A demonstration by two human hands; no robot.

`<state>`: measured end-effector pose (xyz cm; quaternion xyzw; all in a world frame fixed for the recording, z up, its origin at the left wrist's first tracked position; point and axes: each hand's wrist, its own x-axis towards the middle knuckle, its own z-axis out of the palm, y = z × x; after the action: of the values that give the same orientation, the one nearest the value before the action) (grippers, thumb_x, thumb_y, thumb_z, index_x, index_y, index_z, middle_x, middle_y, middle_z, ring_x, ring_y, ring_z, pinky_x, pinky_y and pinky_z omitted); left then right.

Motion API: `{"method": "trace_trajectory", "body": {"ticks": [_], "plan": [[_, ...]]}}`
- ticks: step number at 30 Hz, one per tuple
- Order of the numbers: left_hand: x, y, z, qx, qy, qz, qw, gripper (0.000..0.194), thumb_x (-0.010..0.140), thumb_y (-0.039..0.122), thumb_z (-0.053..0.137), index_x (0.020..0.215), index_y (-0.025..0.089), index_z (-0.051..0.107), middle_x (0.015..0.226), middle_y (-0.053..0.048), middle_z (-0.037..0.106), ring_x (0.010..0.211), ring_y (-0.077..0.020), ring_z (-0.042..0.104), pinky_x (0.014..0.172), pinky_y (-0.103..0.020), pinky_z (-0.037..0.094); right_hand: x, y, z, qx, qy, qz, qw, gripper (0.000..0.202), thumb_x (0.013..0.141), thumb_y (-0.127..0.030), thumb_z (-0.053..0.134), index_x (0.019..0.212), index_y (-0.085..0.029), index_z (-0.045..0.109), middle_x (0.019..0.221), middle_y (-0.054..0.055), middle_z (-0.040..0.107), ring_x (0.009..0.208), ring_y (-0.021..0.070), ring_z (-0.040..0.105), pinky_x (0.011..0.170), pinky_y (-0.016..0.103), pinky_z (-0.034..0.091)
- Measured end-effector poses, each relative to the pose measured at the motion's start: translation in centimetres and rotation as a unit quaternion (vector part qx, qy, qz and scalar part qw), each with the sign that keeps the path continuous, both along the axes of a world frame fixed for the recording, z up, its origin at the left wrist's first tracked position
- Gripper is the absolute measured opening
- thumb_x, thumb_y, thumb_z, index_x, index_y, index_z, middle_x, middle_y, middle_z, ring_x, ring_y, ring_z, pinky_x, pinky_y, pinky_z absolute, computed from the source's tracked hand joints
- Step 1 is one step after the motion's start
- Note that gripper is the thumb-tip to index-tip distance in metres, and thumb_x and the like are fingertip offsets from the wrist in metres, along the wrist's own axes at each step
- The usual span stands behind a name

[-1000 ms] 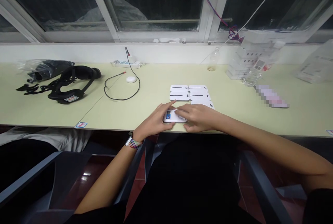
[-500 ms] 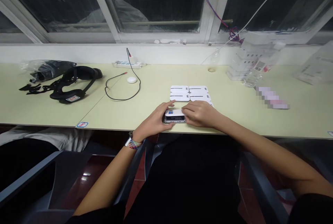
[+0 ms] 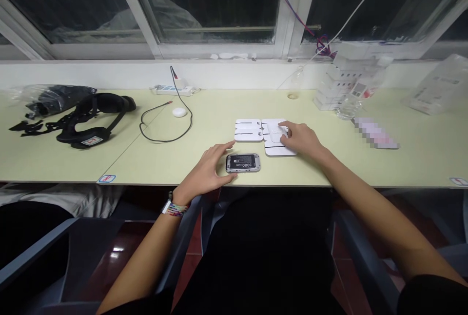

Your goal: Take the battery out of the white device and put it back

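An opened pocket-sized electronic device point(image 3: 243, 163) lies near the table's front edge, its black battery marked 3000mAh facing up. Around its left end is my left hand point(image 3: 208, 167), thumb and fingers spread, not visibly gripping it. My right hand point(image 3: 302, 138) pinches a thin white cover point(image 3: 275, 133) between thumb and fingers. That cover is over several white rounded cases, and whether it touches them I cannot tell. Two of these white cases point(image 3: 248, 134) with black stripes and a W mark lie to the left. Another white case point(image 3: 280, 151) sits closest to me.
A black headset point(image 3: 95, 120) lies at the left beside a plastic-wrapped bundle. A black cable point(image 3: 164, 140) loops around a white round object point(image 3: 179, 112) before a power strip point(image 3: 173, 90). White boxes point(image 3: 327, 93) and a clear bottle point(image 3: 351, 103) stand back right.
My right hand has lifted the white cover off the device and carried it up and right over the white cases. The battery is now exposed, and my left hand's fingers are clear of the device.
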<state>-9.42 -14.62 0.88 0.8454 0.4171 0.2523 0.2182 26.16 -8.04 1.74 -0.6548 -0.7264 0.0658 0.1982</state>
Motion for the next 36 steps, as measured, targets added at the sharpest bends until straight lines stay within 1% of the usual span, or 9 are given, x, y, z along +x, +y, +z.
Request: {"method": "trace_trajectory", "body": {"ticks": [3,6,8,11,14,18,22,28,36], "plan": [[-0.2,0.0,0.0,-0.019,-0.01,0.002,1.0,0.089,0.094,0.035,0.08,0.17,0.037,0.036,0.157,-0.009,0.06,0.149,-0.0358,0.055,0.128,-0.058,0.042,0.1,0.1,-0.2,0.032,-0.023,0.0,0.999,0.054,0.09,-0.027,0.063,0.143,-0.022,0.073,0.087,0.008,0.077,0.078,0.0277,0.066,0.069,0.036,0.042],[-0.3,0.2,-0.1,-0.029,-0.016,-0.003,0.999,0.091,0.092,0.03,0.079,0.172,0.036,0.035,0.154,-0.009,0.064,0.15,-0.0356,0.054,0.129,-0.059,0.041,-0.1,0.0,-0.2,0.068,0.019,0.014,0.997,0.045,0.091,-0.024,0.057,0.132,-0.019,0.074,0.081,0.006,0.074,0.073,0.0244,0.062,0.067,0.034,0.04],[-0.3,0.4,-0.2,-0.03,-0.022,-0.004,0.999,0.092,0.092,0.03,0.078,0.172,0.035,0.034,0.154,-0.009,0.065,0.149,-0.0349,0.055,0.129,-0.058,0.04,-1.0,-0.4,-0.2,0.08,0.052,0.048,0.994,0.037,0.093,-0.022,0.054,0.123,-0.018,0.073,0.076,0.003,0.07,0.068,0.0217,0.059,0.066,0.033,0.038],[-0.4,0.6,-0.3,-0.043,-0.031,0.001,0.999,0.095,0.092,0.032,0.079,0.174,0.034,0.031,0.153,-0.01,0.068,0.147,-0.0343,0.059,0.128,-0.057,0.041,-3.9,-1.1,-0.2,0.069,0.062,0.181,0.979,0.02,0.095,-0.02,0.052,0.107,-0.02,0.069,0.076,0.002,0.068,0.07,0.0196,0.058,0.068,0.033,0.038],[-0.4,0.6,-0.2,-0.053,-0.036,0.005,0.998,0.099,0.091,0.034,0.08,0.175,0.033,0.028,0.151,-0.01,0.069,0.147,-0.0342,0.06,0.128,-0.056,0.042,-7.8,-1.5,-0.1,0.044,0.026,0.372,0.927,0.01,0.094,-0.015,0.052,0.093,-0.022,0.06,0.087,0.003,0.068,0.075,0.0172,0.055,0.07,0.032,0.036],[-0.4,0.6,-0.2,-0.055,-0.031,0.019,0.998,0.101,0.088,0.035,0.081,0.175,0.033,0.03,0.164,-0.011,0.058,0.151,-0.0354,0.057,0.128,-0.055,0.044,-11.9,-0.9,0.5,0.033,0.02,0.482,0.875,0.011,0.087,-0.014,0.055,0.083,-0.023,0.05,0.079,-0.001,0.06,0.07,0.0145,0.049,0.067,0.031,0.031],[-0.5,0.7,-0.3,-0.045,-0.034,0.017,0.998,0.1,0.088,0.035,0.081,0.175,0.033,0.032,0.175,-0.01,0.046,0.158,-0.0376,0.05,0.131,-0.054,0.042,-13.5,-0.4,0.9,0.022,0.009,0.517,0.856,0.015,0.08,-0.015,0.057,0.078,-0.024,0.046,0.071,-0.003,0.055,0.066,0.0143,0.045,0.065,0.033,0.026],[-0.4,0.7,-0.3,-0.046,-0.027,0.018,0.998,0.1,0.088,0.035,0.08,0.175,0.032,0.031,0.168,-0.011,0.054,0.149,-0.0367,0.057,0.126,-0.053,0.047,-13.7,-0.6,1.2,0.015,-0.003,0.518,0.855,0.02,0.076,-0.012,0.057,0.074,-0.024,0.041,0.067,-0.004,0.052,0.063,0.0142,0.042,0.064,0.034,0.025],[-0.2,0.9,-0.4,-0.048,-0.016,0.028,0.998,0.102,0.086,0.04,0.083,0.175,0.032,0.033,0.167,-0.01,0.055,0.148,-0.0375,0.058,0.126,-0.054,0.046,-13.8,-0.8,2.0,0.001,-0.009,0.513,0.858,0.024,0.075,-0.011,0.058,0.069,-0.024,0.039,0.063,-0.005,0.047,0.061,0.0135,0.037,0.063,0.035,0.022]]}}
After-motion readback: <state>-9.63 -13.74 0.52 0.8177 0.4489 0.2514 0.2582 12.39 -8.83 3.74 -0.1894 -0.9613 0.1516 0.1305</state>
